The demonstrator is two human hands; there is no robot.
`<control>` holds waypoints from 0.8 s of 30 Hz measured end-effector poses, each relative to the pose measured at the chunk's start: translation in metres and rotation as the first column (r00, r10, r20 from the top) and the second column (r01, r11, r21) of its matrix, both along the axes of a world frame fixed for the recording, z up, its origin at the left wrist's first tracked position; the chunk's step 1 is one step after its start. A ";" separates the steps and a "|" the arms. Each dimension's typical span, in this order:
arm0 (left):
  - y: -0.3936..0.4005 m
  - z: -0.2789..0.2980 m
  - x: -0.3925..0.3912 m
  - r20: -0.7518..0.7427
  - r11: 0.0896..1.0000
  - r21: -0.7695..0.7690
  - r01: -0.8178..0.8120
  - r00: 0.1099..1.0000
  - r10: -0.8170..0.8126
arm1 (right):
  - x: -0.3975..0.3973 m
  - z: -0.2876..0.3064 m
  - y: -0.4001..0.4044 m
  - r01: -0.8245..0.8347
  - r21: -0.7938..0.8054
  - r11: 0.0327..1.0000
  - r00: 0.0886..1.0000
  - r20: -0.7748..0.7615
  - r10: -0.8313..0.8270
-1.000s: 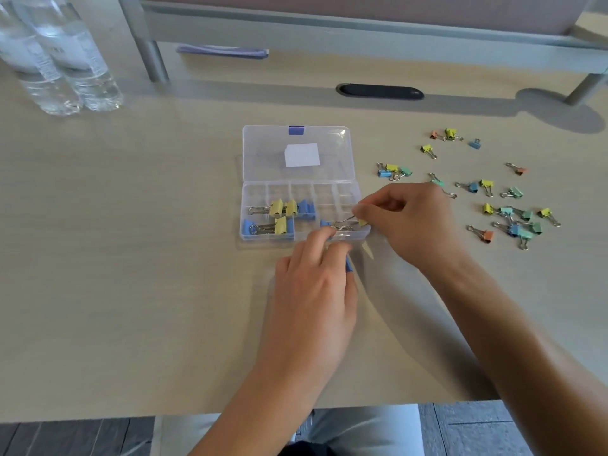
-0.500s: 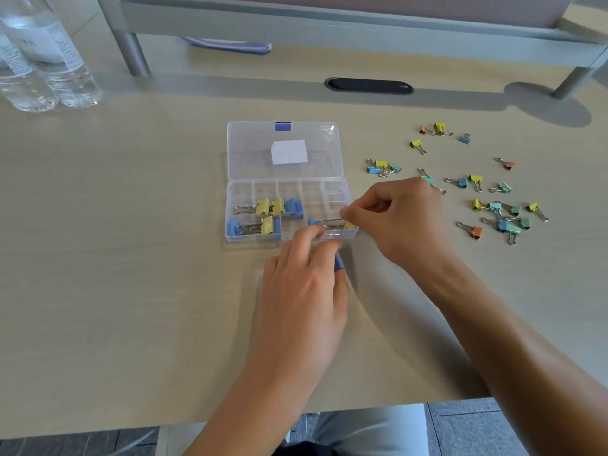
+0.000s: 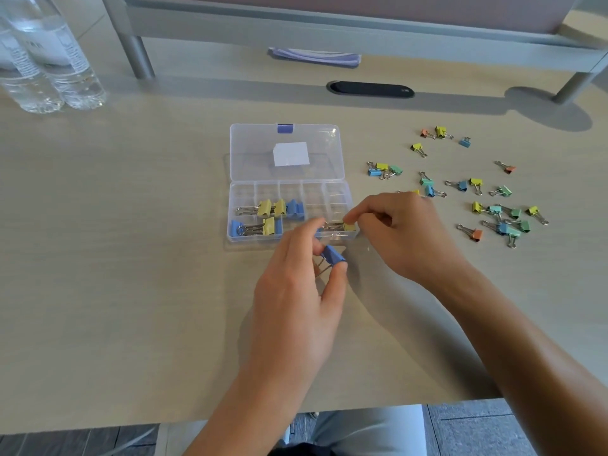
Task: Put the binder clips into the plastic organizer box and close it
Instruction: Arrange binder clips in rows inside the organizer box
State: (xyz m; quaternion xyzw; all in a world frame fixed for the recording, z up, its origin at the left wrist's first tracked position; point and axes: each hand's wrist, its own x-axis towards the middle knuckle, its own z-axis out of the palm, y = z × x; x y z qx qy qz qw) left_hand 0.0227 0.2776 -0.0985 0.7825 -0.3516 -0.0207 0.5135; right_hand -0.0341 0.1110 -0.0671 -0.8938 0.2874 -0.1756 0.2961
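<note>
Yellow clip (image 3: 349, 226) getting pinched into the organizer box (image 3: 289, 209) by right hand (image 3: 399, 232), left hand (image 3: 296, 301) grips blue clip (image 3: 333, 255), probably dropped in next.

Office workstation: pale laminate desk (image 3: 131, 258) with cable grommet (image 3: 370, 89), grey-framed partition screen (image 3: 329, 31), water bottles (image 3: 52, 60).

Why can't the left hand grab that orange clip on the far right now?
Probably it can't: the left hand already holds a blue clip, and the right hand lies between it and the orange clip.
</note>
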 end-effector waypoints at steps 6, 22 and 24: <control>0.002 0.004 0.001 -0.020 0.999 -0.041 -0.009 1.000 0.008 | -0.012 0.009 0.013 -0.020 0.402 0.916 0.995 0.097 -0.021; 0.010 0.001 -0.001 0.187 0.998 0.051 -0.041 0.982 0.030 | -0.016 0.024 0.000 0.074 0.385 0.920 0.995 0.030 -0.093; 0.011 -0.003 0.000 0.196 0.996 0.077 -0.044 0.980 0.028 | -0.009 0.023 -0.005 0.101 0.321 0.942 0.992 0.040 -0.120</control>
